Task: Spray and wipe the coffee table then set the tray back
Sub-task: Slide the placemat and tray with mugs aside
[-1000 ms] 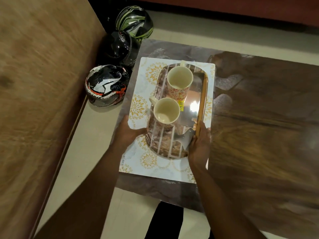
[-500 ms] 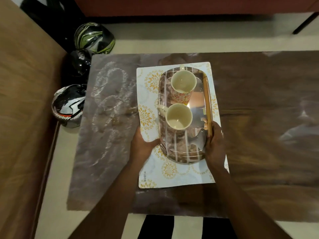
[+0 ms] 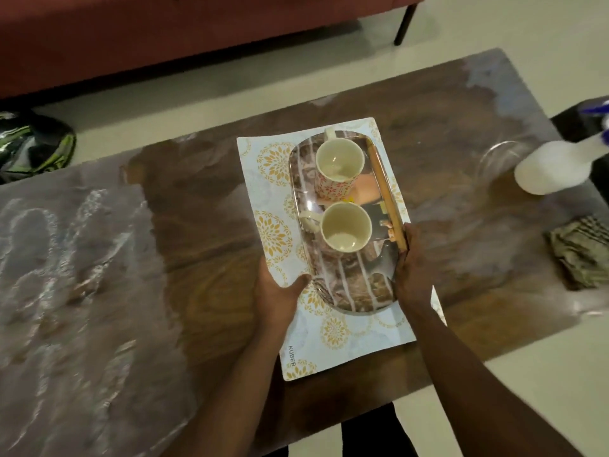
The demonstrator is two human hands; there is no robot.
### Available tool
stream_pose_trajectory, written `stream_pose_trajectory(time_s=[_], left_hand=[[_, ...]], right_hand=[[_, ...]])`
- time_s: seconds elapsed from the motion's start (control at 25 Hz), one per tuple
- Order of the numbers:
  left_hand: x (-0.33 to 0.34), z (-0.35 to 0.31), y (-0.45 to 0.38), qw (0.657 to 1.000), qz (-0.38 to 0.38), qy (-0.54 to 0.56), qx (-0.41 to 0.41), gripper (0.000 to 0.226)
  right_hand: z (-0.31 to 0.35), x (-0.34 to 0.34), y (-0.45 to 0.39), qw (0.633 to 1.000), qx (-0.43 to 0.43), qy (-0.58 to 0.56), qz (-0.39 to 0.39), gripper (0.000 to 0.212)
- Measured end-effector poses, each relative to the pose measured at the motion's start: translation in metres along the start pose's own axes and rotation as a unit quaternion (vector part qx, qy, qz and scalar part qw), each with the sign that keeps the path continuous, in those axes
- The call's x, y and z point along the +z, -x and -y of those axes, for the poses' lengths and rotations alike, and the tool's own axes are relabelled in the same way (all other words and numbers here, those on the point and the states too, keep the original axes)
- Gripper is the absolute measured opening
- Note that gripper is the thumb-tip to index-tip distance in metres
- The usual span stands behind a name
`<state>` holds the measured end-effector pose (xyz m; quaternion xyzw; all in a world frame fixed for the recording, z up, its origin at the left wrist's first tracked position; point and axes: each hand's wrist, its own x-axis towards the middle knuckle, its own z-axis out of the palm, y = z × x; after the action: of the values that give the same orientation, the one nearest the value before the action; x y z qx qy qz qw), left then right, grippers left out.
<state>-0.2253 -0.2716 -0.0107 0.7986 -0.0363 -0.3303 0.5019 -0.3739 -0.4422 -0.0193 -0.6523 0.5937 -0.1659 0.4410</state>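
Note:
An oval mirrored tray (image 3: 359,291) with a wooden rail carries two cream mugs (image 3: 346,227), and it sits on a white placemat (image 3: 342,338) with yellow flower prints. Mat and tray are over the middle of the dark wooden coffee table (image 3: 204,232). My left hand (image 3: 280,295) grips the mat's left edge, thumb on top beside the tray. My right hand (image 3: 413,272) holds the tray's right rim at the rail's near end. A white spray bottle (image 3: 550,169) with a blue trigger stands at the table's right end, and a folded checked cloth (image 3: 583,255) lies in front of it.
Wet, shiny smears (image 3: 66,275) cover the table's left part. A red sofa (image 3: 164,34) runs along the far side with a dark leg (image 3: 405,21). A green and black helmet (image 3: 36,143) lies on the pale floor at the left. A clear glass bowl (image 3: 497,159) sits beside the bottle.
Both hands have carried the tray and mat rightward from the table's left end to its middle. The view swung right, so the spray bottle and cloth came into sight.

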Motion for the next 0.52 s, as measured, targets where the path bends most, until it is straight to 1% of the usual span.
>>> stream_pose_trajectory(time_s=[0.04, 0.12, 0.2, 0.28, 0.32, 0.36, 0.44, 0.52], left_hand=[[0.016, -0.003, 0.001, 1.000, 0.000, -0.003, 0.001, 0.080], [0.043, -0.010, 0.006, 1.000, -0.003, -0.004, -0.002, 0.077], [0.058, -0.013, 0.008, 1.000, -0.013, -0.005, -0.004, 0.077], [0.061, -0.012, 0.008, 1.000, -0.021, -0.016, 0.003, 0.070], [0.060, -0.011, 0.009, 0.999, -0.025, -0.028, 0.009, 0.065], [0.055, -0.009, 0.008, 0.999, -0.034, -0.040, 0.012, 0.061], [0.045, -0.012, 0.003, 0.996, -0.079, -0.038, 0.024, 0.058], [0.040, -0.032, -0.007, 0.986, -0.161, 0.008, 0.046, 0.054]], right_hand=[[-0.003, -0.013, -0.007, 1.000, 0.021, 0.004, 0.016, 0.034], [-0.010, -0.035, -0.019, 0.999, 0.030, -0.001, 0.023, 0.039], [-0.011, -0.046, -0.026, 0.999, 0.032, -0.032, 0.025, 0.038], [-0.011, -0.048, -0.032, 0.999, 0.017, -0.033, 0.022, 0.041], [-0.013, -0.048, -0.036, 0.999, -0.006, -0.021, 0.025, 0.045], [-0.015, -0.050, -0.038, 0.999, -0.025, -0.009, 0.040, 0.045], [-0.017, -0.059, -0.041, 0.997, -0.047, 0.011, 0.059, 0.041], [-0.029, -0.083, -0.043, 0.998, -0.046, -0.006, 0.041, 0.043]])
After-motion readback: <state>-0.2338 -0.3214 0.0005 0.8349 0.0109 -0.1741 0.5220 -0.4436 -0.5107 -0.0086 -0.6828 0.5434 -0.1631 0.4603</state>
